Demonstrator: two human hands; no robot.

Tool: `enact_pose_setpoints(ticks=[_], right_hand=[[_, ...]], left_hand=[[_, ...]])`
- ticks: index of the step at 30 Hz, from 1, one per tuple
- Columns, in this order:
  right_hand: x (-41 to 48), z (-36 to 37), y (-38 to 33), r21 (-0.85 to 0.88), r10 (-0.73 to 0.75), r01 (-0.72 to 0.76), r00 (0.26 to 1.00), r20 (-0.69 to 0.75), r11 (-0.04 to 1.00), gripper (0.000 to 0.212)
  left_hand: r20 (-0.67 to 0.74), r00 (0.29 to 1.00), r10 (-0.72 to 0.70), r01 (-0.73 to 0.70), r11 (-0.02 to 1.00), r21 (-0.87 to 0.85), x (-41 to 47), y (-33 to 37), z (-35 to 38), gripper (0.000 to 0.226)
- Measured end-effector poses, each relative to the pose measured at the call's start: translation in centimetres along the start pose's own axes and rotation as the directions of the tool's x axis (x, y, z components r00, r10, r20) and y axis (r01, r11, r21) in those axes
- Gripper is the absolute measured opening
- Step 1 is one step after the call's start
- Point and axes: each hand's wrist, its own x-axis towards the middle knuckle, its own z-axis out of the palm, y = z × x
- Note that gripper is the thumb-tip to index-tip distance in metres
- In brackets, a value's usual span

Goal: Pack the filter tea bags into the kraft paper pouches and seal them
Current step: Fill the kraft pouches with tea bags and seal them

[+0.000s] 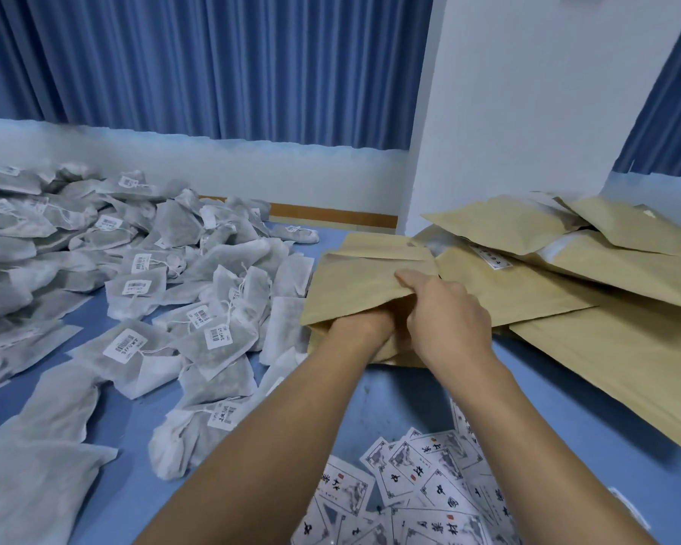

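A kraft paper pouch [354, 281] lies mid-table with its mouth towards me. My left hand [356, 328] is pushed inside that mouth up to the wrist, so its fingers and whatever they hold are hidden. My right hand [445, 312] grips the pouch's upper lip, thumb on top, holding the mouth apart. White filter tea bags [197, 277] with barcode tags lie heaped across the left half of the blue table [405, 399].
More kraft pouches [567, 269] are stacked on the right, one with a white label. Printed label cards [421, 489] are scattered at the front edge between my arms. A white pillar [527, 112] and blue curtains stand behind the table.
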Motion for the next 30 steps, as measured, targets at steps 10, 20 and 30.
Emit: enact_pose_setpoints(ticks=[10,20,30], right_hand=[[1.4,0.2,-0.3,-0.039,0.025,-0.026,0.999,-0.041,0.999,0.052],[1.3,0.5,-0.7,-0.09,0.027,-0.026,1.0,0.005,0.996,0.063],[0.5,0.6,-0.5,-0.07,0.046,-0.041,0.997,0.067,0.997,0.07]], left_hand=[[-0.365,0.669,0.647,-0.491,0.754,0.436,-7.3,-3.1,-0.6,0.014],[-0.3,0.949,0.095,0.041,0.909,0.416,-13.5,-7.2,1.4,0.025],[-0.526,0.829,0.19,-0.36,0.901,-0.243,-15.5,-5.5,-0.7,0.089]])
